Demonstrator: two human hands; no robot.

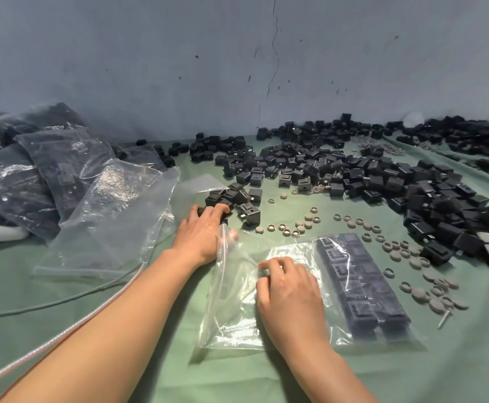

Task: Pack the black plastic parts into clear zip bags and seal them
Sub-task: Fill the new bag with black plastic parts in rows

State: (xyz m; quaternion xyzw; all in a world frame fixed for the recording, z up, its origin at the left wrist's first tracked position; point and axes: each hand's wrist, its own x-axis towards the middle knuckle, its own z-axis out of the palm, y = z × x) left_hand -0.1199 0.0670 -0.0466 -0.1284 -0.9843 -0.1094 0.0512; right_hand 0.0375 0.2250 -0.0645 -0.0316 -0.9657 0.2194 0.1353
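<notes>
Two hands: left hand (pixel 201 237), right hand (pixel 288 289). One clear plastic zip bag (pixel 237 318) holds two rows of packed black parts (pixel 362 286). Loose black plastic cube parts (pixel 353 175): well over a hundred. Small grey round caps and rings (pixel 423 263): several dozen. Filled clear bags (pixel 63 167): at least four. One white braided cord (pixel 63 335), one metal screw (pixel 444 319).

Grey-blue wall (pixel 150 53) (cracked, scuffed) behind green cloth (pixel 455 373) covering surface; flat light.
</notes>
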